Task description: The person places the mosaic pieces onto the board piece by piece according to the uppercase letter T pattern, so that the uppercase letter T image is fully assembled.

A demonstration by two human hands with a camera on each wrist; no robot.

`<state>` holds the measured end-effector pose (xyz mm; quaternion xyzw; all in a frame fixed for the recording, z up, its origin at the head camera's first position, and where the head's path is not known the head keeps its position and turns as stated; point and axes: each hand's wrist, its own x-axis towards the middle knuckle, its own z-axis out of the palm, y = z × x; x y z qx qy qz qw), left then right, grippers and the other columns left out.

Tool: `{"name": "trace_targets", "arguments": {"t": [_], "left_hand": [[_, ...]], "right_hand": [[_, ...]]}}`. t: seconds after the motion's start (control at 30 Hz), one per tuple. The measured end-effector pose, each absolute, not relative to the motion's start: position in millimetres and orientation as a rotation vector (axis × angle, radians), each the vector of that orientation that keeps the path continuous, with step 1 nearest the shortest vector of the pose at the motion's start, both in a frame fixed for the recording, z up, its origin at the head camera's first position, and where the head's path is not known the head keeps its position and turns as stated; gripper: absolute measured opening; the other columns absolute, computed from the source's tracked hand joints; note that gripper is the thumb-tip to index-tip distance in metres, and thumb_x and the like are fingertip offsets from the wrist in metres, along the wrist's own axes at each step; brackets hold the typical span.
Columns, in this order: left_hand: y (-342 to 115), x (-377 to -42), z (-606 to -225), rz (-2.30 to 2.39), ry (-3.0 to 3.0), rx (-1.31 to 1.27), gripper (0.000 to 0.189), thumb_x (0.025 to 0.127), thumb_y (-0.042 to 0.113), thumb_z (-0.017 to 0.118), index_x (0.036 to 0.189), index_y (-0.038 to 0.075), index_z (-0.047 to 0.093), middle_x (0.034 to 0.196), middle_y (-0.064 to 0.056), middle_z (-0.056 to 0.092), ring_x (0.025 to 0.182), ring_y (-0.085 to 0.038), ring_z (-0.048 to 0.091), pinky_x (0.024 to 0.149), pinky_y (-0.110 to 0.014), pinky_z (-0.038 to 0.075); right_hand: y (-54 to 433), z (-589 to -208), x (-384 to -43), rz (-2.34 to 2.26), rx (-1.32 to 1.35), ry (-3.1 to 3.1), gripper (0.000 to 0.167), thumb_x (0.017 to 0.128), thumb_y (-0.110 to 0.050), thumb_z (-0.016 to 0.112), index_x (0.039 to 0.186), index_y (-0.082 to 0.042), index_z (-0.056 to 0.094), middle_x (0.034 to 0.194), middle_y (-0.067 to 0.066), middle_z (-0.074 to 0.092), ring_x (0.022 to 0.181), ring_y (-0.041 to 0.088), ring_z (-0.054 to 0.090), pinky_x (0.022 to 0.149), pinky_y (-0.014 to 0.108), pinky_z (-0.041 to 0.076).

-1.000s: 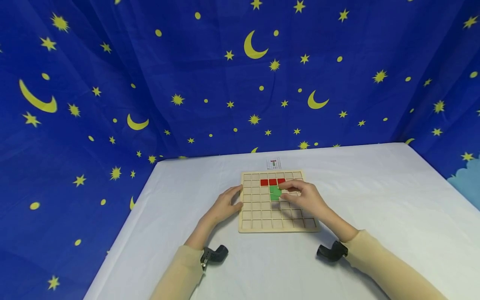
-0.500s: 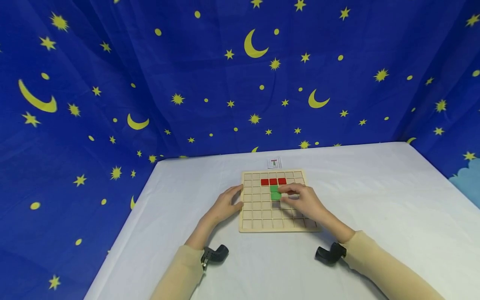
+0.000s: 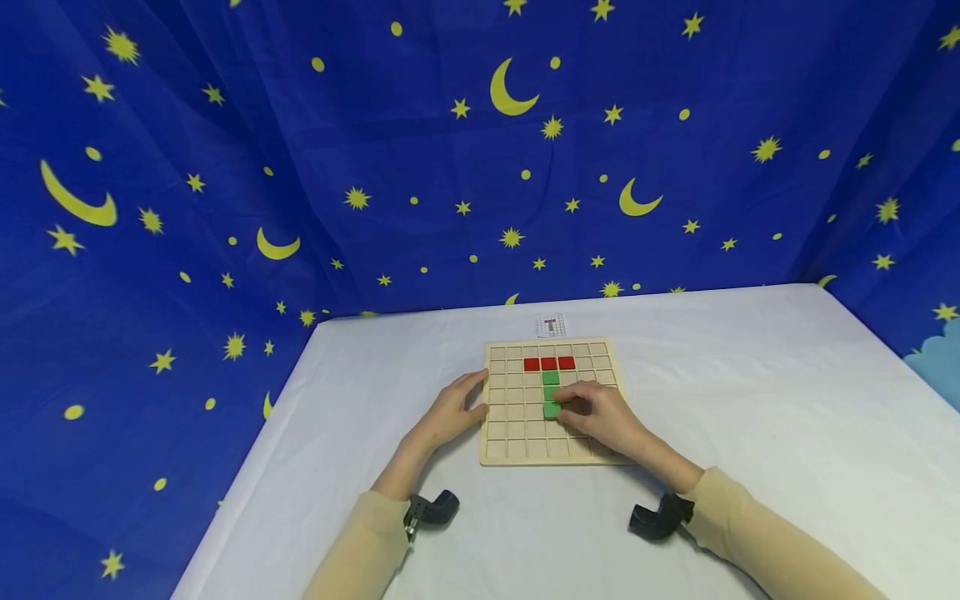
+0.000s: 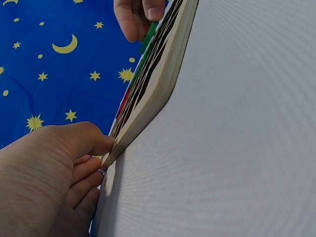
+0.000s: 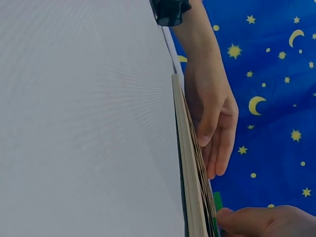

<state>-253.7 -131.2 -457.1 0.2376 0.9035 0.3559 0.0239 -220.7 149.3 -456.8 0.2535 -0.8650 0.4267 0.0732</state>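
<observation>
A wooden grid board [image 3: 517, 450] lies on the table. My left hand [image 3: 450, 408] touches its left edge with thumb and fingertips, the fingers fairly straight; the left wrist view has the thumb [image 4: 98, 140] right at the edge. Across the board's far part runs a row of three red tiles [image 3: 549, 363]. Below the middle one, a first green tile [image 3: 551, 377] and a second green tile [image 3: 550, 392] sit in cells. My right hand [image 3: 603, 417] pinches a third green tile [image 3: 551, 411], directly below them; in the left wrist view this green tile [image 4: 148, 39] stands tilted above the board's surface.
A small printed card [image 3: 552, 325] with a red and green grid pattern lies behind the board. The white-covered table [image 3: 750, 400] reaches back to a blue curtain [image 3: 420, 125] with moons and stars. Black wrist devices [image 3: 435, 509] are on both forearms.
The second green tile, askew a second ago, now lies square in its cell. My right hand has come one cell nearer, and a third green tile shows at its fingertips. The left hand stays put.
</observation>
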Motion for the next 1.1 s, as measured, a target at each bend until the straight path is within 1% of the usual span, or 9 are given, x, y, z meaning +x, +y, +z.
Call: {"name": "trace_targets", "arguments": {"t": [0.1,0.4,0.7,1.1], "left_hand": [[-131.3,-253.7,-457.0,1.106,2.796,0.738,0.061,0.088,0.014,0.062,0.142,0.0,0.037,0.143,-0.016,0.041,0.134,-0.029,0.034,0.111,-0.04,0.027],[-132.0,-253.7,-456.2,1.096,2.801,0.744,0.061,0.089,0.014,0.062,0.142,0.0,0.038,0.143,-0.016,0.041,0.133,-0.029,0.035,0.111,-0.04,0.027],[-132.6,-253.6,-456.1,1.1,2.804,0.76,0.061,0.088,0.014,0.062,0.142,-0.001,0.038,0.142,-0.016,0.041,0.133,-0.03,0.035,0.111,-0.04,0.027],[-131.6,-254.6,-456.7,1.101,2.804,0.75,0.06,0.089,0.014,0.063,0.142,-0.001,0.038,0.142,-0.016,0.042,0.133,-0.029,0.035,0.111,-0.04,0.027]], "right_hand": [[148.6,-457.2,-220.3,1.213,0.757,-2.602,0.028,0.079,-0.01,0.076,0.106,-0.008,0.071,0.104,-0.002,0.068,0.102,0.019,0.059,0.09,0.041,0.048],[147.0,-461.3,-221.1,1.106,0.786,-2.576,0.027,0.078,-0.009,0.077,0.104,-0.008,0.071,0.101,0.0,0.069,0.098,0.019,0.06,0.087,0.04,0.048],[147.6,-460.5,-221.2,1.092,0.794,-2.57,0.029,0.078,-0.011,0.077,0.106,-0.007,0.07,0.104,0.001,0.068,0.099,0.018,0.06,0.087,0.039,0.049],[147.3,-461.6,-222.7,1.085,0.789,-2.587,0.027,0.078,-0.01,0.076,0.105,-0.008,0.071,0.101,-0.001,0.069,0.098,0.018,0.061,0.086,0.039,0.05]]}}
